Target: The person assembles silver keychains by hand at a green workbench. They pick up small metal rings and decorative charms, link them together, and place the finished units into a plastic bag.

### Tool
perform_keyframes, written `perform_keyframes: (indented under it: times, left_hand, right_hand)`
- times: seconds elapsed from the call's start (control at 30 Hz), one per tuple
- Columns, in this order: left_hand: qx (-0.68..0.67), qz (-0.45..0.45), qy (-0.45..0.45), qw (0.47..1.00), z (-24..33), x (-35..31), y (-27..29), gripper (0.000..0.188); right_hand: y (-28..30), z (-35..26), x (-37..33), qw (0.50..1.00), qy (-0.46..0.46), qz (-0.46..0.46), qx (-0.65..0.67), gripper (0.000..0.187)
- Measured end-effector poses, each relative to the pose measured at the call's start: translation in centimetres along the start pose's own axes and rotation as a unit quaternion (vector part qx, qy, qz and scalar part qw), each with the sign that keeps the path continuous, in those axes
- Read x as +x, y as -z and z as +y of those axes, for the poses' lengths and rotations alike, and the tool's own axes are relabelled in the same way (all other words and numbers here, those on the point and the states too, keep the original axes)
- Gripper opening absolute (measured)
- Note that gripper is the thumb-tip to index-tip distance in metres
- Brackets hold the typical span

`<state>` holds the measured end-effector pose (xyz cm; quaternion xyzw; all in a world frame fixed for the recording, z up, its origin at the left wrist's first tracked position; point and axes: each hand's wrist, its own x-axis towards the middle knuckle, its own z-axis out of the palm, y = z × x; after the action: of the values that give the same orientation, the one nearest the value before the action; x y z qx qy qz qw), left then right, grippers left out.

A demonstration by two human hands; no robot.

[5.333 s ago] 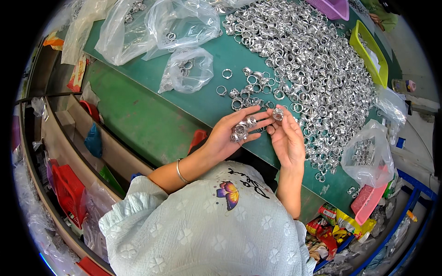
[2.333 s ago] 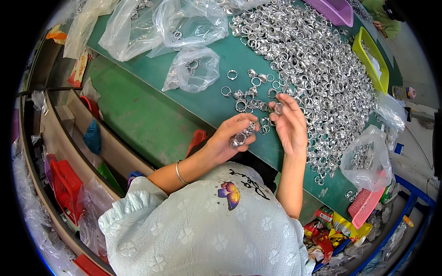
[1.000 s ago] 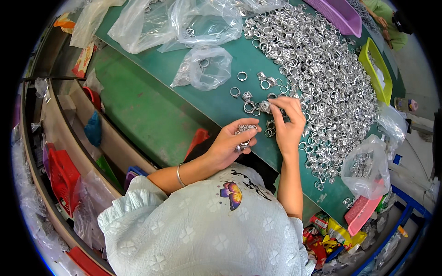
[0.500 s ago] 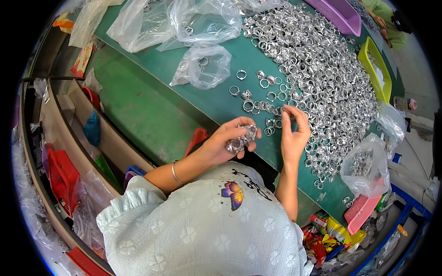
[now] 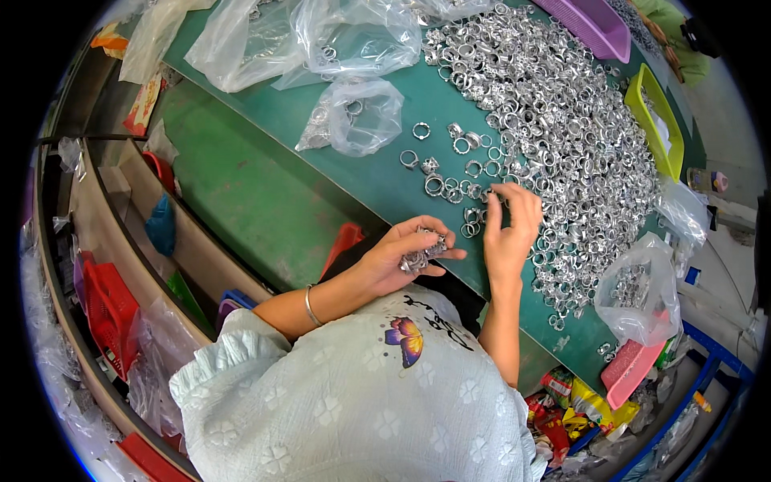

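A clump of silver-coloured metal rings (image 5: 422, 255) sits in my left hand (image 5: 395, 251), its fingers curled around them, just in front of the table edge. My right hand (image 5: 514, 229) is over the green table (image 5: 361, 181), at the near left side of a large heap of similar rings (image 5: 554, 112). Its thumb and forefinger close at the tips on a ring (image 5: 486, 194), partly hidden by the fingers. Several loose rings (image 5: 434, 185) lie on the tabletop to the left of that hand, apart from the heap.
Clear plastic bags (image 5: 365, 120) with rings lie at the far left, and another bag (image 5: 638, 293) at the right. A purple basket (image 5: 590, 28), a yellow-green basket (image 5: 654, 120) and a pink tray (image 5: 630, 373) stand around the heap. Shelving with a red basket (image 5: 111, 313) is on my left.
My left hand has turned slightly and its fingers have shifted around the rings. The right hand has moved slightly left at the loose rings, some of which have shifted.
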<state>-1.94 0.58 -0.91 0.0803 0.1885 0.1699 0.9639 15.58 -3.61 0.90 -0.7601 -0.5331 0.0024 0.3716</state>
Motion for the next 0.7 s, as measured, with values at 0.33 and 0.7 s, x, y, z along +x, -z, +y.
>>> perform_keyframes:
  times: [0.33,0.7]
  left_hand:
    - [0.047,0.041,-0.028,0.998,-0.1,-1.0,0.3,0.020]
    - [0.114,0.117,-0.133,0.977,0.4,-0.9,-0.5,0.037]
  right_hand:
    - [-0.2,-0.6,0.0,0.994,-0.007,-0.106,0.032,0.033]
    - [-0.6,-1.9,0.1,0.975,-0.045,-0.110,0.190,0.036]
